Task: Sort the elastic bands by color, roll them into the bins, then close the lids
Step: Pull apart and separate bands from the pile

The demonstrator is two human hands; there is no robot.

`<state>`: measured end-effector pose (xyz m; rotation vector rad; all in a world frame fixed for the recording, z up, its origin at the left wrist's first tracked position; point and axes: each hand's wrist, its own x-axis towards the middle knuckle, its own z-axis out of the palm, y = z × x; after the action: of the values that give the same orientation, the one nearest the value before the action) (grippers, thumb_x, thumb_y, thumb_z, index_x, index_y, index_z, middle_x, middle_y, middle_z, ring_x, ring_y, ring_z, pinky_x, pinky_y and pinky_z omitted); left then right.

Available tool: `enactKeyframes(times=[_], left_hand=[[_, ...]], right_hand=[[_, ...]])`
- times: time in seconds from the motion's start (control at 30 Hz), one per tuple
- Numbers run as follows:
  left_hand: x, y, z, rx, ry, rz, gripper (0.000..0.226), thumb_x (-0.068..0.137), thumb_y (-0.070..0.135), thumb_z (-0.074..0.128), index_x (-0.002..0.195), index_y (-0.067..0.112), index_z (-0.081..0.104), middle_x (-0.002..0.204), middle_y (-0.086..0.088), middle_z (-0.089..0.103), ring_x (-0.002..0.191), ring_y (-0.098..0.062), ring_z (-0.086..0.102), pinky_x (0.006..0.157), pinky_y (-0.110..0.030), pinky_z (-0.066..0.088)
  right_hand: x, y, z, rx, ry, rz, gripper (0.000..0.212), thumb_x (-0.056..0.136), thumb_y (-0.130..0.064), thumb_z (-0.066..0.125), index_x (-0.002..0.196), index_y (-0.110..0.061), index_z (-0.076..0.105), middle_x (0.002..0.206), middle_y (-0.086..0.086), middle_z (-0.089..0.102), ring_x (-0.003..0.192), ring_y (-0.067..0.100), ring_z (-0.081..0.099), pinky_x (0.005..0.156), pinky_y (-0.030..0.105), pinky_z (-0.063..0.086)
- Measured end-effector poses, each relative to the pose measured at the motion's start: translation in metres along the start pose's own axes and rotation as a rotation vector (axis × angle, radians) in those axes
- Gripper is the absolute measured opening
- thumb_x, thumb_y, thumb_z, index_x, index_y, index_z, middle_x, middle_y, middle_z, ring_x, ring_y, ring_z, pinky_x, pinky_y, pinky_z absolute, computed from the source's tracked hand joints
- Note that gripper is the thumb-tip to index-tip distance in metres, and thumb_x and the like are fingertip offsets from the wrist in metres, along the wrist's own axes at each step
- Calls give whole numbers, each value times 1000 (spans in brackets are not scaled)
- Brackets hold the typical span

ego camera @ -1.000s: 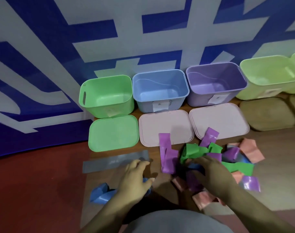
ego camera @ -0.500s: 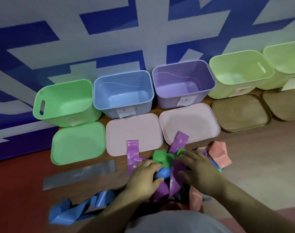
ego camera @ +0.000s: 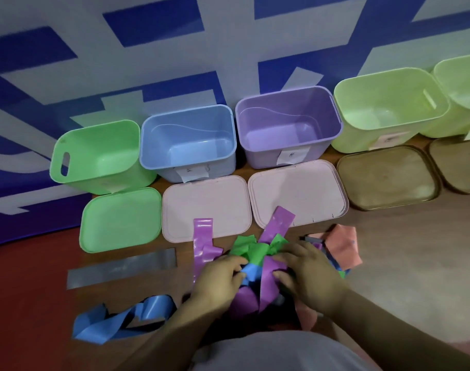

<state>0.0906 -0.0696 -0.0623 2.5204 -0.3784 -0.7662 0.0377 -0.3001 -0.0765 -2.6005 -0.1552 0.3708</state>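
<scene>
**A:** Two hands, both in the heap. Left hand (ego camera: 217, 283) has its fingers curled down onto a blue band (ego camera: 251, 271). Pinch or just resting, can't tell.

**B:** Right?

**A:** Right hand (ego camera: 310, 273) has thumb and forefinger closed on a purple band (ego camera: 267, 279), mid-strip.

**B:** Where's everything else?

**A:** The heap of bands (ego camera: 255, 249) sits just in front of the pink lids (ego camera: 207, 202). A loose blue band (ego camera: 126, 319) lies off to the left and a grey band (ego camera: 121, 266) lies flat near the green lid (ego camera: 121, 218). The green bin (ego camera: 94, 132), blue bin (ego camera: 188, 113) and purple bin (ego camera: 287, 93) stand behind, lids off.

**B:** Handling?

**A:** My read: thin, light, floppy, glossy, so probably slippery and clingy. It's tangled too. Take one free end, draw it clear, then roll from that end.
</scene>
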Motion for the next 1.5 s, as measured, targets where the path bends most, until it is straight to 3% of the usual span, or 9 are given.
enactKeyframes(times=[0.4, 0.6, 0.77, 0.87, 1.0, 1.1, 1.33, 1.4, 1.5], left_hand=[[-41, 18, -42, -47, 296, 118, 21, 90, 20, 69, 109, 28, 72, 104, 14, 70, 95, -3, 62, 86, -10, 42], [-51, 33, -67, -32, 294, 216, 22, 91, 21, 64, 108, 35, 65, 101, 17, 66, 92, -3, 63, 84, -24, 51], [-59, 41, -85, -245, 367, 195, 29, 91, 10, 67, 104, 36, 66, 100, 19, 67, 93, -6, 67, 84, -25, 53], [-64, 40, -87, -414, 388, 122, 33, 91, 10, 67, 103, 40, 64, 98, 15, 70, 92, -10, 69, 84, -29, 54], [-69, 37, -85, -679, 433, 34, 39, 89, 1, 69, 99, 39, 69, 92, 11, 73, 87, -12, 69, 78, -22, 53], [-76, 32, -86, -820, 454, 31, 32, 88, -7, 67, 95, 24, 71, 86, 6, 73, 83, -10, 68, 75, -21, 52], [-94, 5, -92, -866, 456, 57, 23, 87, -12, 64, 98, 8, 70, 82, 0, 69, 76, -6, 60, 74, -16, 47], [-100, -8, -95, -848, 454, 45, 22, 88, -9, 66, 98, 9, 70, 86, -8, 70, 76, -6, 60, 75, -16, 48], [-110, -28, -101, -852, 448, 36, 24, 87, -7, 67, 94, 16, 72, 81, 2, 70, 75, -4, 61, 74, -15, 49]], right_hand=[[-2, -25, -25, 341, 64, -62, 48, 79, -23, 60, 126, -29, 60, 132, -13, 56, 125, 4, 48, 109, 24, 38], [-3, -52, -47, 476, 104, -108, 53, 77, -23, 70, 128, -32, 57, 124, -27, 53, 117, -9, 47, 100, 2, 28], [1, -68, -51, 613, 33, -93, 55, 80, -32, 75, 130, -35, 53, 125, -22, 59, 115, -5, 54, 99, 13, 41], [3, -75, -49, 808, -41, -8, 51, 80, -20, 78, 125, -32, 56, 108, -10, 66, 103, 3, 63, 98, 22, 49], [6, -82, -43, 912, -8, 57, 48, 77, -16, 81, 116, -36, 61, 111, -13, 67, 108, 0, 61, 94, 20, 49], [8, -92, -42, 1006, -47, 67, 45, 79, -12, 79, 115, -35, 62, 114, -14, 67, 112, 1, 61, 91, 19, 50], [19, -128, -33, 1574, -170, 269, 32, 77, 2, 73, 105, -13, 69, 110, 10, 71, 97, 22, 69, 80, 33, 56], [22, -141, -31, 1586, -124, 306, 26, 80, 7, 70, 100, -9, 68, 98, 10, 70, 86, 18, 67, 72, 27, 55], [30, -161, -25, 1531, -44, 351, 21, 84, 11, 64, 91, -8, 69, 86, 9, 70, 72, 13, 65, 62, 22, 53]])
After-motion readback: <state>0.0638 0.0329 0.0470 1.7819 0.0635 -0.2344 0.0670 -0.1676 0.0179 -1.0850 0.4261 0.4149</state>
